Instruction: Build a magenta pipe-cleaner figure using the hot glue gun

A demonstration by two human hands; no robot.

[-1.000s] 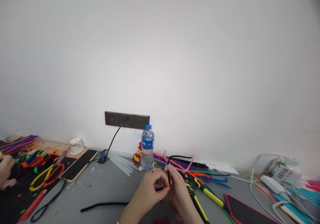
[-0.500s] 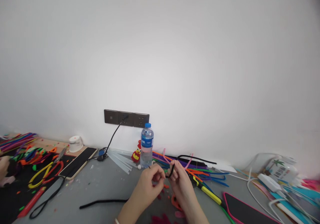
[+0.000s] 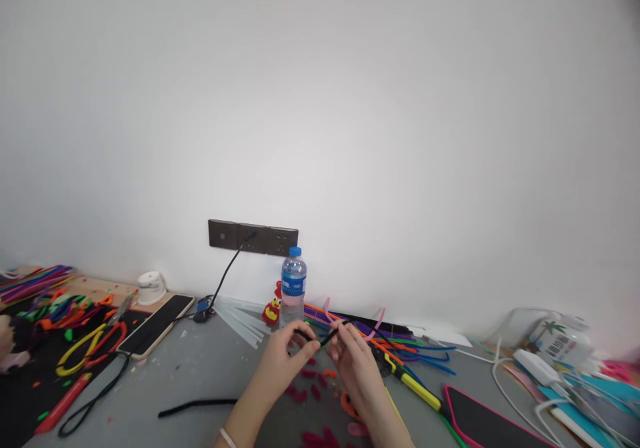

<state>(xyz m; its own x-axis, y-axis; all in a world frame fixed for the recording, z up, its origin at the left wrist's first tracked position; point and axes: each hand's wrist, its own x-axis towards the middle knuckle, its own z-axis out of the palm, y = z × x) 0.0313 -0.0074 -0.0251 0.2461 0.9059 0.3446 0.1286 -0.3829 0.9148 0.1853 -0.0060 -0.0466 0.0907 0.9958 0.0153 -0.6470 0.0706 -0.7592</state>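
A black pipe cleaner (image 3: 327,337) runs between my two hands, low in the middle of the head view. My left hand (image 3: 284,360) pinches it between thumb and fingertips, with a short piece showing over the fingers. Its other side is held in the fingers of my right hand (image 3: 356,361), where part of it is hidden. On the grey table (image 3: 165,381) lies a second black pipe cleaner (image 3: 197,404), left of my left forearm. Several dark pink fuzzy pieces (image 3: 300,395) are scattered below my hands.
Behind my hands stand a water bottle (image 3: 294,285) and a red-and-yellow figure (image 3: 273,308). Coloured pipe cleaners (image 3: 420,355) and a yellow cutter (image 3: 420,389) lie to the right. Scissors (image 3: 83,351) and a phone (image 3: 157,325) lie left. Another person's hand (image 3: 5,338) shows at the left edge.
My left hand has moved slightly left and up, and its grip on the pipe cleaner has shifted. The black strand that stretched right above my right hand has swung lower.
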